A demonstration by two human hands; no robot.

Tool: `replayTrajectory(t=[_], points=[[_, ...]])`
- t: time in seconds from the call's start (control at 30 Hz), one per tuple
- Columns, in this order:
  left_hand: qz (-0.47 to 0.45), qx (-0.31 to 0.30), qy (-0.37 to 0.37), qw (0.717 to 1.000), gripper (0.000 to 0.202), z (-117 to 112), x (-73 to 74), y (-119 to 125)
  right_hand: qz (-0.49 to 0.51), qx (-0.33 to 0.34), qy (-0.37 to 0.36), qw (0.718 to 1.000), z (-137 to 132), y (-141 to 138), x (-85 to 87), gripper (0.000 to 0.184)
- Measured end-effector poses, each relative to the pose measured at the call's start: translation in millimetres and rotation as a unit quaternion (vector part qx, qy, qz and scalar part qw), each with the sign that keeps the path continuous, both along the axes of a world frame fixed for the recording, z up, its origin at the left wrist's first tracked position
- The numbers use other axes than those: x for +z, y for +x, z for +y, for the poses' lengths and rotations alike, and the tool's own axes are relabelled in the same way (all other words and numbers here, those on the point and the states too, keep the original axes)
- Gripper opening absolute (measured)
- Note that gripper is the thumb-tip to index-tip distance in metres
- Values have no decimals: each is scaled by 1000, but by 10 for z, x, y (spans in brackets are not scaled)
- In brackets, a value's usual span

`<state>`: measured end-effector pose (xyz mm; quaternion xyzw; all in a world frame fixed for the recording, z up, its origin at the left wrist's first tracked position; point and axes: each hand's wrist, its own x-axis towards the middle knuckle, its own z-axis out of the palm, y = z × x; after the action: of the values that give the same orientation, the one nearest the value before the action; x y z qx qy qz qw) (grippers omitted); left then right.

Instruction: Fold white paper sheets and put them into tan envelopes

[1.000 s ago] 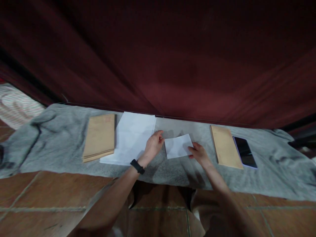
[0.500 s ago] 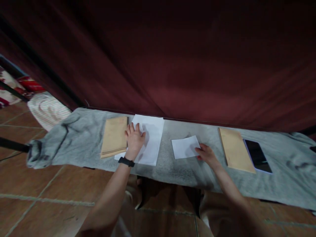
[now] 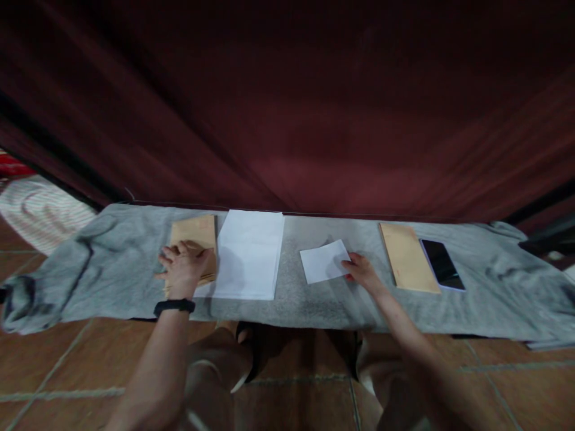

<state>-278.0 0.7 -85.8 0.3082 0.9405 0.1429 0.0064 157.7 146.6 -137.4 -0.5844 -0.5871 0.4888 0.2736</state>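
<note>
My left hand (image 3: 182, 268), with a black band on the wrist, lies spread over the lower part of a stack of brown envelopes (image 3: 194, 229) at the left. Beside that stack lies a pile of white paper sheets (image 3: 251, 254). My right hand (image 3: 362, 270) pinches the right edge of a small folded white paper (image 3: 324, 262), its thumb on top and its other fingers partly hidden. Right of this hand rests another brown envelope stack (image 3: 409, 257), apart from the fingers.
A grey cloth (image 3: 287, 311) covers the long, narrow bench. Past the right envelopes lies a phone (image 3: 442, 264) with a dark screen. A dark red curtain (image 3: 287, 131) hangs along the far edge. Striped fabric (image 3: 45, 212) is at the far left, above the tiled floor (image 3: 67, 365).
My left hand has moved left from the white sheets onto the brown envelopes. My right hand keeps hold of the folded paper. The view has shifted a little.
</note>
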Motion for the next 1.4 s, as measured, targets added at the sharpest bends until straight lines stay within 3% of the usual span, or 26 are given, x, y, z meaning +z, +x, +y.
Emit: replayTrajectory(t=[0.2,0.3,0.5,0.7,0.8,0.9,0.97,1.07,1.17,1.27,1.4], points=[[-32,36,-21,999,90,-31,42,-50,-6,-4,8,1000,0,2,-42,2],[3,30,-38,999,87,-31,58,-10,-74,15,68,995,-9,23,-66,8],[65,37,-52,996,86,-30,6,-27,-276,38,264,923,-101,-19,-67,45],[128,5,13,992,76,20,-29,45,-257,165,344,888,-332,-370,-173,53],[126,-61,72,988,71,162,16,258,-286,200,348,870,-443,-521,-249,51],[51,-158,130,978,65,355,12,658,-308,211,343,862,-487,-581,-281,51],[-51,-259,169,949,59,456,-56,1032,-314,217,338,860,-485,-587,-278,52],[-160,-395,207,881,54,506,-236,1651,-318,219,336,859,-474,-582,-259,53],[-208,-474,170,838,56,459,-423,2123,-329,228,337,852,-477,-568,-253,53],[-207,-505,119,830,63,398,-552,2301,-339,236,339,845,-479,-542,-268,52],[-155,-501,101,845,66,362,-640,2240,-342,210,351,846,-438,-487,-293,52]])
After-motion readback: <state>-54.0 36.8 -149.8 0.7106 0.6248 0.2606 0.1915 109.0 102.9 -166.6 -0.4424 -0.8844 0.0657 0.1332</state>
